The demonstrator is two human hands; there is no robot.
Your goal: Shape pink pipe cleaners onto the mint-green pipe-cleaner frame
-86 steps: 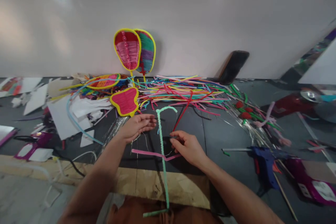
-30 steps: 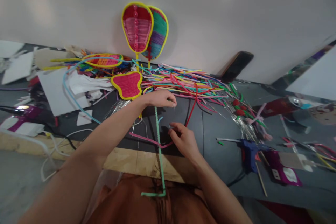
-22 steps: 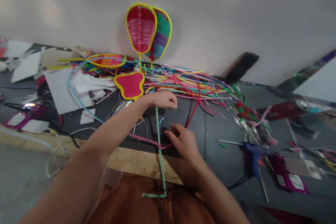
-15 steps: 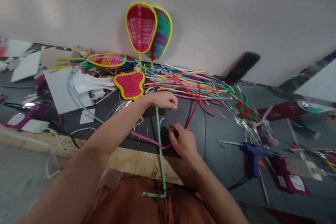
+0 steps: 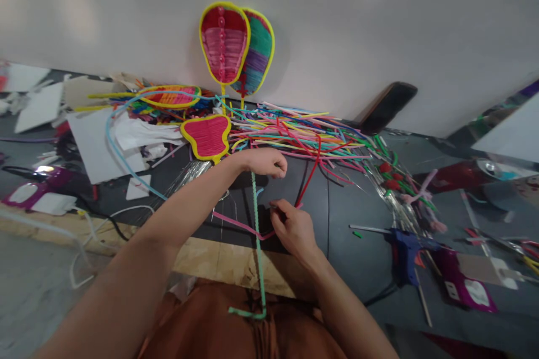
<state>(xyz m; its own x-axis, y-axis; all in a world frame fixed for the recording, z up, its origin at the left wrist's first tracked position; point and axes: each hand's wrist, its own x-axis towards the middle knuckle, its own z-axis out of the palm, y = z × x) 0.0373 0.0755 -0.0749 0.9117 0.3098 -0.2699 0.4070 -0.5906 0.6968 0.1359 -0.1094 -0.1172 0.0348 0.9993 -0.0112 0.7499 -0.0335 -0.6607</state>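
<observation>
My left hand (image 5: 267, 162) is closed, fingers curled in, over the upper end of a light green twisted pipe cleaner (image 5: 257, 241). That stem runs down over the table edge and bends sideways near my lap. Below and to the right, my right hand (image 5: 295, 228) is closed in a pinch; what sits between thumb and forefinger is too small to make out. A pink pipe cleaner (image 5: 236, 220) crosses the green one and passes beneath my right hand. Close by, a short light blue piece (image 5: 260, 192) lies on the dark tabletop. A red pipe cleaner (image 5: 309, 181) reaches toward my right knuckles.
Behind my hands spread many loose pipe cleaners (image 5: 290, 132). Yellow-edged fan shapes (image 5: 223, 45) lean on the wall; a pink one (image 5: 206, 137) lies left. A phone (image 5: 389, 106) stands back right. A blue glue gun (image 5: 404, 255) and a drink can (image 5: 467, 174) are right.
My left hand has shifted very slightly right and down, with its fingers still curled. My right hand stays almost in place. The view has moved a little.
</observation>
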